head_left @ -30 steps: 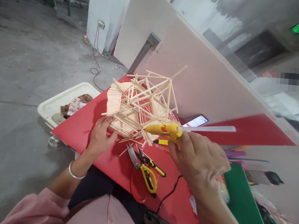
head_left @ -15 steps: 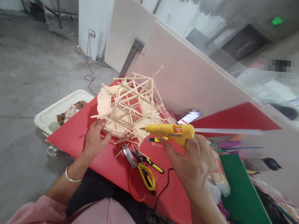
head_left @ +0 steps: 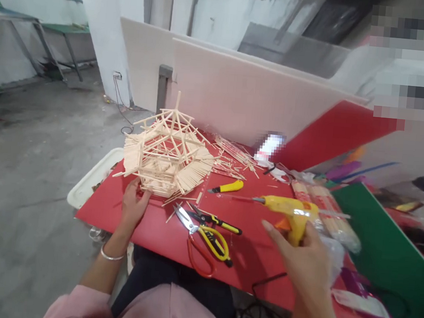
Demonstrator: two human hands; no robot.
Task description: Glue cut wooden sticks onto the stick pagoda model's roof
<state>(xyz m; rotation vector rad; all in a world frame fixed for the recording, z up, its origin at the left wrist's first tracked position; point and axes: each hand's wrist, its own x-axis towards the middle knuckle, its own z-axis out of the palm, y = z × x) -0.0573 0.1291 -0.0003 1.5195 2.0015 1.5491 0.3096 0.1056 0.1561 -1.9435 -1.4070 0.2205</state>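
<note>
A model built of thin wooden sticks [head_left: 170, 148], with a pointed roof frame and fanned slat panels, stands on the red tabletop [head_left: 146, 227]. My left hand [head_left: 133, 205] grips the near left corner of its base, thumb at the front. My right hand [head_left: 305, 258] is wrapped around the handle of a yellow hot glue gun [head_left: 291, 208]. Its nozzle points left, and a glue stick juts from the rear. The gun is held above the table, apart from the model. Some of the fingers of my right hand are hidden behind the handle.
Scissors [head_left: 205, 240] with red and yellow handles lie beside black-and-yellow pliers [head_left: 216, 221]. A yellow utility knife [head_left: 228, 186] lies behind them. Loose sticks [head_left: 230, 163], a phone [head_left: 269, 146] and bagged stick bundles [head_left: 326, 216] are farther back and right. A green board [head_left: 385, 258] borders the right side.
My right hand has moved the glue gun right, away from the model. My view has levelled out. The left hand stays at the model's base.
</note>
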